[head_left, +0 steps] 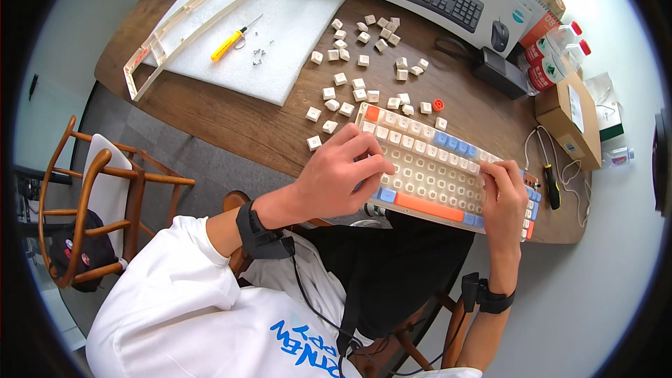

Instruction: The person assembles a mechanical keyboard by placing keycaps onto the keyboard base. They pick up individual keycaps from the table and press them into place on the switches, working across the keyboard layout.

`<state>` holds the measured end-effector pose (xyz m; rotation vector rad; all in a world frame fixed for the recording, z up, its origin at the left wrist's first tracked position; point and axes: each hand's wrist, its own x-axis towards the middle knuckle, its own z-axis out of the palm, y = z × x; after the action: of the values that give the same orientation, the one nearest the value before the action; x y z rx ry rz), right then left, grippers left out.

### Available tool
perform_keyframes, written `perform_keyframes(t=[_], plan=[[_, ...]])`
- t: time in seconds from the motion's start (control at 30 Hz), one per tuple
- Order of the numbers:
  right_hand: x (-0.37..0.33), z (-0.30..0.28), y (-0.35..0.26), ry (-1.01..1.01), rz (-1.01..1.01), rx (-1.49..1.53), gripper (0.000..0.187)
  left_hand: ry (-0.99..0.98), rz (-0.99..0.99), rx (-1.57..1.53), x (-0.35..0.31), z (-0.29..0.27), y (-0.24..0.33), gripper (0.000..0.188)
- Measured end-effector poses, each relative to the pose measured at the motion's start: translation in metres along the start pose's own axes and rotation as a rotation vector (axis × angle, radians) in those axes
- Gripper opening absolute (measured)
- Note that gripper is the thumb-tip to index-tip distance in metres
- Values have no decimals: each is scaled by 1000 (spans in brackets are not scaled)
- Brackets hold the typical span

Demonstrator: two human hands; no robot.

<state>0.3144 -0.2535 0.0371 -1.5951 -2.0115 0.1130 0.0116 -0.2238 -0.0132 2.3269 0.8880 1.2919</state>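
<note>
A keyboard (435,176) with a cream case lies at the table's near edge. Its top rows and border carry white, blue and orange keycaps, while the middle rows show bare switches. My left hand (341,171) is over its left end, thumb and fingers pinched together; what they hold, if anything, is hidden. Bent over the right part is my right hand (505,199), its fingertips closed at the keys near the upper rows; I cannot make out anything between them. Beyond the keyboard, many loose white keycaps (359,84) and an orange round keycap (438,105) are scattered.
A white foam sheet (280,42) bears a yellow screwdriver (227,45), small screws (259,54) and a cream frame (164,49). Behind stand a keyboard box (420,0), a black box (500,72), bottles (549,59) and a carton (570,119). Another screwdriver (551,185) lies right among cables.
</note>
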Motion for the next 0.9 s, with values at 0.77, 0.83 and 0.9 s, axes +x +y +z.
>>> perform_keyframes(t=[0.77,0.83,0.9], plan=[[43,-17,-7,-334,216,22,11,-38,-83,-177,0,-6,-6,22],[44,-17,-8,-345,205,-14,11,-33,-89,-200,-1,-6,-6,22],[44,-17,-9,-340,188,-31,11,-24,-86,-220,0,-6,-7,20]])
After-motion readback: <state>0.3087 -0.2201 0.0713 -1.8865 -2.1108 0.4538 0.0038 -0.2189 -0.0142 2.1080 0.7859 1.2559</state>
